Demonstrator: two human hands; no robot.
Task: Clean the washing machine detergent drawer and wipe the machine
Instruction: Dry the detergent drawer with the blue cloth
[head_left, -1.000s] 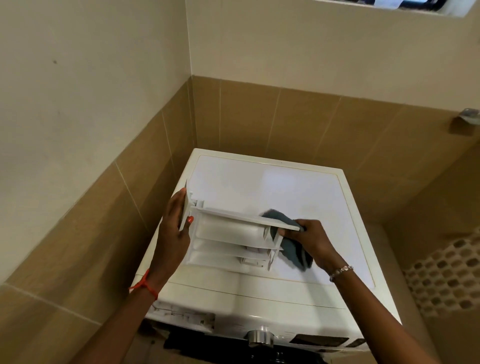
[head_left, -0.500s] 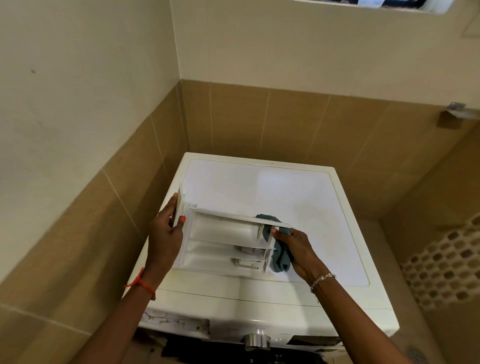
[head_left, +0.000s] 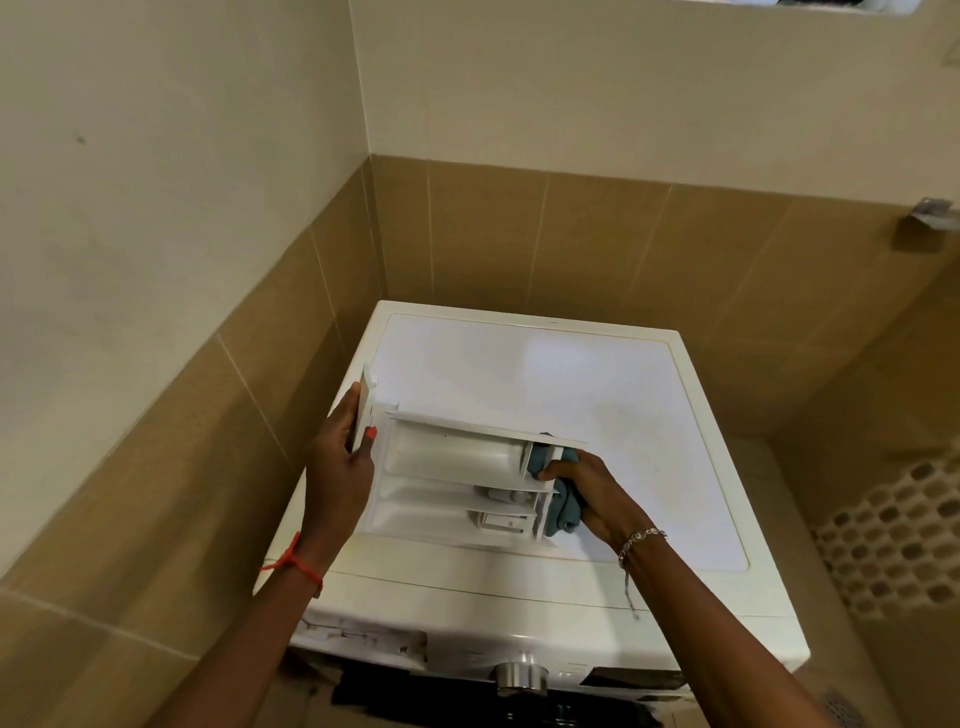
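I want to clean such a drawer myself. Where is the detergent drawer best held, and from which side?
Take the detergent drawer by its flat front panel, from the left, thumb on the inner face, fingers behind, as the left hand does. That plate stands across the end, leaving the compartments free for the cloth in the right hand.

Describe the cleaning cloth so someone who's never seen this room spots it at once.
Start at the white washing machine in the tiled corner. A white plastic detergent drawer is held over its top, and at the drawer's right end the right hand grips a teal cloth. Its crumpled fabric stands out against the hard white plastic around it.
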